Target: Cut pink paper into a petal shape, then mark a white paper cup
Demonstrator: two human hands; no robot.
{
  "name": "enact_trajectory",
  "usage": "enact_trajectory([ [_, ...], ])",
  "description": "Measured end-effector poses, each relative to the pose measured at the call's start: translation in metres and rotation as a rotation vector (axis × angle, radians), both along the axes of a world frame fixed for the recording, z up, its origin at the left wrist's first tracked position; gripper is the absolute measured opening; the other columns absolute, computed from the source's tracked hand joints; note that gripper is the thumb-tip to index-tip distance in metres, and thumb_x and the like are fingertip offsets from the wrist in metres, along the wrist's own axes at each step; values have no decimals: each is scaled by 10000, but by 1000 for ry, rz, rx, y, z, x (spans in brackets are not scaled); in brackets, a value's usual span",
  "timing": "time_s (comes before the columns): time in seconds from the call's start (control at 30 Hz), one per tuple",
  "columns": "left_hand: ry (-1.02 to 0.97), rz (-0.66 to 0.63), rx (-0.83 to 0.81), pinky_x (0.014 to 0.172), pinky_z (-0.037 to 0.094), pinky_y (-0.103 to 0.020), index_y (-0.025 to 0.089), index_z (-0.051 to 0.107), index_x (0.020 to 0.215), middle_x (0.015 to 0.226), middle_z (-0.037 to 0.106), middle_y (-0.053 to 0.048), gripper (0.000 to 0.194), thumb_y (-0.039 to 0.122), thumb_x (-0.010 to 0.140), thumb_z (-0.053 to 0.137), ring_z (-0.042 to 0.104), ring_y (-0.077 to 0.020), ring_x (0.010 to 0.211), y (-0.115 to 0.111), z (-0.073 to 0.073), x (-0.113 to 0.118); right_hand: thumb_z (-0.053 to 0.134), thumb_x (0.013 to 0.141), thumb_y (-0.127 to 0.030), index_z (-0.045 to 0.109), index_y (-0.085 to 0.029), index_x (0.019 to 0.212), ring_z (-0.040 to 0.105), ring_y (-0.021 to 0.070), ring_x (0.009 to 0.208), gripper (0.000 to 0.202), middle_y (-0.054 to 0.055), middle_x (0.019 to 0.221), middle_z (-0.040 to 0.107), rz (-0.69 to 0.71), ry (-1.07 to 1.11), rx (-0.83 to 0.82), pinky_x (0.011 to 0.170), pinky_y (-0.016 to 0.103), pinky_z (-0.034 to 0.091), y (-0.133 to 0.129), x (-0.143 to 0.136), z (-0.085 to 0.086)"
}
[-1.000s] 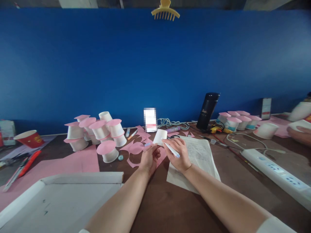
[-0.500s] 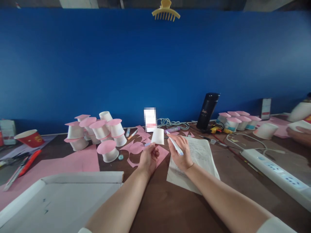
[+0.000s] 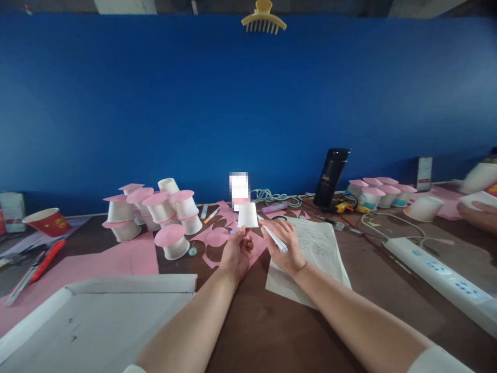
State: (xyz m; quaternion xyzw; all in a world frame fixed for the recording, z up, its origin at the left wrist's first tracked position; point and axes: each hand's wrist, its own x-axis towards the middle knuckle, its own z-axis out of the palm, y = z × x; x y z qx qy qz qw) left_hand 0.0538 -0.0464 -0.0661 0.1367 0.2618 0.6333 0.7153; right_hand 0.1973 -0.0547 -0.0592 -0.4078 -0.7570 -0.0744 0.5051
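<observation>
A small white paper cup [image 3: 247, 215], its wide end down, is pinched at the lower rim by my left hand [image 3: 237, 251]. My right hand [image 3: 285, 246] is closed around a white marker [image 3: 275, 239] with a pale blue end. The marker's tip points toward the cup's right side; I cannot tell whether it touches. Beneath and behind the hands lie pink paper scraps [image 3: 217, 236]. A printed sheet [image 3: 318, 248] lies under my right wrist.
Pink-topped white cups [image 3: 161, 207] stand stacked at left, near a shallow white box lid [image 3: 132, 284] and a red-handled cutter [image 3: 46, 261]. A black thermos [image 3: 332, 178] leans at the back. A power strip [image 3: 438, 269] lies right, beyond which shows another person's hand [image 3: 479, 217].
The cup has shifted slightly left and up and tilted more upright. My right hand, still holding the marker, has moved a little left and down.
</observation>
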Motion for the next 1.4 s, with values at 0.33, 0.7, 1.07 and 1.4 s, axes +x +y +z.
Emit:
enact_trajectory([
  [0.33, 54, -21, 51, 484, 444, -123, 116, 614, 834, 863, 646, -51, 73, 118, 783, 666, 507, -24, 536, 0, 0, 2, 502, 921, -207, 605, -255, 1150, 620, 195, 970, 256, 38, 1064, 702, 4, -10, -15, 897, 379, 409, 0, 2, 0],
  [0.7, 62, -28, 56, 489, 442, -133, 128, 614, 805, 799, 632, -33, 125, 122, 734, 716, 510, -32, 538, 0, 1, 2, 501, 923, -212, 604, -254, 1162, 624, 197, 987, 264, 38, 1062, 706, -4, -25, 6, 894, 379, 415, 2, 1, -1],
  [1.07, 76, -25, 67, 494, 438, -132, 111, 625, 802, 827, 648, -54, 104, 117, 738, 707, 510, -31, 549, 0, 0, 3, 501, 916, -206, 580, -268, 1212, 629, 185, 991, 313, 31, 1067, 699, 15, -51, 9, 909, 369, 416, 2, 0, -1],
  [1.4, 85, -19, 69, 491, 444, -128, 111, 637, 832, 827, 652, -51, 118, 140, 744, 710, 509, -32, 555, 1, -2, 3, 513, 914, -201, 583, -268, 1191, 633, 183, 968, 293, 25, 1047, 707, 10, -39, 12, 902, 369, 410, 3, 1, 0],
])
